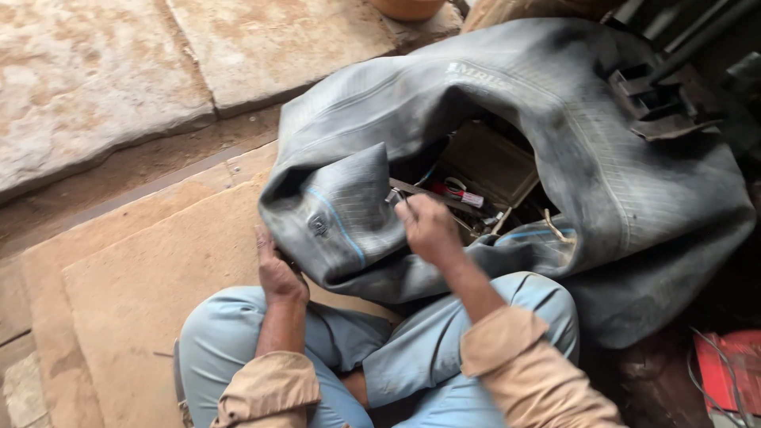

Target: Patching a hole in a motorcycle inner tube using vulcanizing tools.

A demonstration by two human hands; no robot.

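Floor: stone slabs, board (151,285) under the knees.
Left hand (277,273): grasping tube (349,214) fold.
Right hand (428,226): clenched on metal tool (420,190).
Progress: tube gripped, tool poised, nothing applied yet.

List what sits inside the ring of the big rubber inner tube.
Inside the inner tube: a brownish box, a red-handled tool and small clutter. The right hand holds a flat metal tool there. The tube's folds cover everything lower.
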